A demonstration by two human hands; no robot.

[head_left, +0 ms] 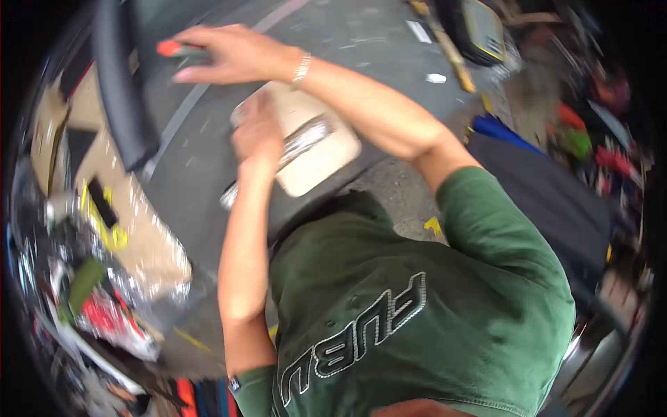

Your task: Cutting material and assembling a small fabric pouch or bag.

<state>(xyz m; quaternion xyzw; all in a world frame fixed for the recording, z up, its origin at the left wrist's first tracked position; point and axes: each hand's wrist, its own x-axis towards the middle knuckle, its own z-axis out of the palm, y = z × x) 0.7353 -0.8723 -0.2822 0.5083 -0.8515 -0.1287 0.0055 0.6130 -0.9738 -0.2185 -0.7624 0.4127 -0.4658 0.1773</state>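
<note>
A beige flat panel with rounded corners [319, 167] lies on the dark grey work surface [333, 35] in front of me. Across its middle runs a strip of shiny, crinkled clear plastic [306, 142]. Spread over the panel's left side, my left hand [257, 132] presses down on it, blurred by motion. My right hand [233, 55] reaches across, beyond and left of the panel. Between its thumb and fingers is a small orange-and-grey hand tool [184, 51], its exact kind too blurred to tell.
A thick dark tube [124, 83] rises at the left, beside plastic-wrapped cardboard [128, 222]. At the far right of the surface lie a wooden stick [453, 55] and a black case [479, 31]. Dark cloth [542, 194] hangs to my right; mixed clutter lines both sides.
</note>
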